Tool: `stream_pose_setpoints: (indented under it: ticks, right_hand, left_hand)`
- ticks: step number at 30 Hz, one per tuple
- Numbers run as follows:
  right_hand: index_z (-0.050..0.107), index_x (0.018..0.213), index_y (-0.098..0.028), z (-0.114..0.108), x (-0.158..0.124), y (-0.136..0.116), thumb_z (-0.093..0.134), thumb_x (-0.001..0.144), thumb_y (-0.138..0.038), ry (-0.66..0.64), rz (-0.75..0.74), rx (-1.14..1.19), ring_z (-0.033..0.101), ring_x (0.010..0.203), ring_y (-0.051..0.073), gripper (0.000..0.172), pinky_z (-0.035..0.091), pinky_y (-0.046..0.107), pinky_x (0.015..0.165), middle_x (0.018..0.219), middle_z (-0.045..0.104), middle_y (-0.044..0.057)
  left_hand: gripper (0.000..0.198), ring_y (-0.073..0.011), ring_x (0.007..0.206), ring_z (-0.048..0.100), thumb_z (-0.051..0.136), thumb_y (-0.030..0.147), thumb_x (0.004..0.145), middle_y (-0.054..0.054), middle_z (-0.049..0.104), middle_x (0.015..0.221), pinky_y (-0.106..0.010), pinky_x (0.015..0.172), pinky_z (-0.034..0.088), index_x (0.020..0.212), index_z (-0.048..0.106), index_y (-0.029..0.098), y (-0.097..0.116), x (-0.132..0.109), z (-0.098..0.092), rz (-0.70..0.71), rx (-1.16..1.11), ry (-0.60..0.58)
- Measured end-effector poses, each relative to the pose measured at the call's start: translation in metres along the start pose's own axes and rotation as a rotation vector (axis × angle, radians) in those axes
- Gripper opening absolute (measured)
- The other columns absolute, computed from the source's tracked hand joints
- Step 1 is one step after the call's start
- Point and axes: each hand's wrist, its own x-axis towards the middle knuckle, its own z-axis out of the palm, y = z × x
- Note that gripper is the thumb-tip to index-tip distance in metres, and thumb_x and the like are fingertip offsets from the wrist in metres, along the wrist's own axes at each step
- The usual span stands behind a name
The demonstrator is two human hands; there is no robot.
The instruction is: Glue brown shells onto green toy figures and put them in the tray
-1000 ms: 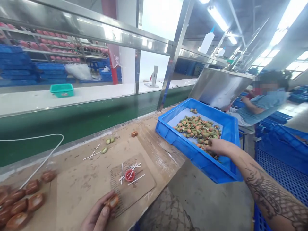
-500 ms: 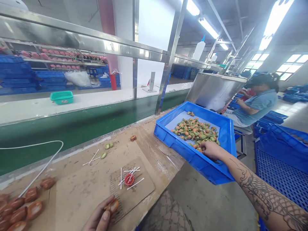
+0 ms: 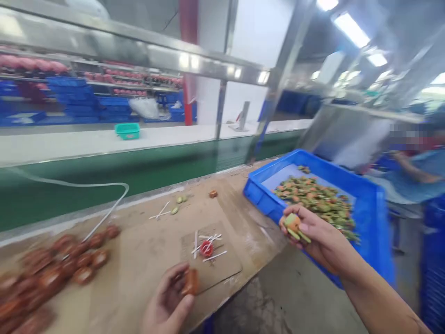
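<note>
Between the fingers and thumb of my left hand (image 3: 170,299) is a small brown hollow piece (image 3: 191,281), held just above the cardboard mat. My right hand (image 3: 318,236) grips a small green and orange figure (image 3: 293,223) at the near edge of the blue crate (image 3: 264,199). Inside that crate lies a heap of similar green and orange figures (image 3: 313,195) on a pale liner. A small red pot (image 3: 206,248) with white cotton swabs (image 3: 214,256) on and around it stands on a cardboard square (image 3: 222,273) between my hands.
Many brown pieces (image 3: 52,269) are piled at the left of the bench. Green oval pieces (image 3: 174,210), crossed swabs (image 3: 160,211) and one brown piece (image 3: 213,194) lie farther back. A green basket (image 3: 127,131) stands beyond the green belt (image 3: 156,171). Another person (image 3: 417,171) sits at the right.
My right hand has come up out of the crate with a green and orange figure. The left hand has turned the brown piece upright. The view has swung left.
</note>
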Motion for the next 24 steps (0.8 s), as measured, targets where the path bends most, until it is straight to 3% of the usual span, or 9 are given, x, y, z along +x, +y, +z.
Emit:
stream_pose_setpoints:
  ticks: [4,6,9,13,17,24]
  right_hand:
    - [0.067,0.109,-0.024,0.096,-0.015,0.027,0.079,0.086,-0.051,-0.419,0.188,0.277,0.058,0.075,0.014,0.038,0.046,0.025,0.063,0.092,0.066,0.005]
    - [0.068,0.113,-0.026,0.129,-0.019,0.039,0.081,0.087,-0.051,-0.523,0.269,0.393,0.058,0.073,0.012,0.038,0.047,0.023,0.061,0.092,0.064,0.003]
    - [0.068,0.11,-0.026,0.161,-0.019,0.052,0.082,0.085,-0.051,-0.554,0.332,0.545,0.053,0.059,0.007,0.038,0.044,0.018,0.051,0.086,0.062,-0.001]
    - [0.067,0.095,-0.022,0.177,-0.018,0.061,0.083,0.085,-0.051,-0.484,0.336,0.569,0.054,0.055,0.007,0.035,0.044,0.017,0.052,0.07,0.061,-0.002]
    - [0.065,0.09,-0.021,0.182,-0.02,0.066,0.082,0.086,-0.053,-0.434,0.349,0.564,0.057,0.058,0.01,0.036,0.045,0.019,0.053,0.068,0.062,0.0]
    - [0.061,0.085,-0.019,0.18,-0.02,0.065,0.081,0.084,-0.057,-0.424,0.376,0.498,0.058,0.055,0.01,0.043,0.044,0.019,0.05,0.064,0.061,-0.001]
  left_hand:
    - [0.05,-0.0225,0.096,0.071,0.097,0.032,0.064,-0.009,0.073,0.107,-0.029,0.083,0.061,0.11,0.08,0.025,0.017,-0.011,0.015,0.113,-0.198,-0.243]
    - [0.046,-0.0188,0.098,0.069,0.095,0.026,0.068,-0.007,0.067,0.112,-0.025,0.085,0.058,0.111,0.08,0.027,0.02,-0.013,0.014,0.135,-0.241,-0.289]
    - [0.047,-0.0168,0.101,0.065,0.095,0.021,0.069,-0.005,0.062,0.116,-0.023,0.087,0.056,0.113,0.08,0.029,0.022,-0.019,0.005,0.121,-0.267,-0.292]
    - [0.048,-0.016,0.102,0.064,0.096,0.018,0.068,-0.005,0.061,0.116,-0.023,0.09,0.056,0.112,0.079,0.029,0.023,-0.024,-0.005,0.135,-0.285,-0.259]
    - [0.05,-0.0155,0.1,0.065,0.097,0.017,0.066,-0.004,0.062,0.112,-0.022,0.088,0.057,0.11,0.079,0.03,0.019,-0.022,-0.005,0.181,-0.255,-0.211]
    - [0.051,-0.0172,0.104,0.068,0.097,0.02,0.066,-0.005,0.066,0.111,-0.021,0.084,0.061,0.112,0.079,0.031,0.012,-0.019,-0.005,0.393,-0.105,-0.167]
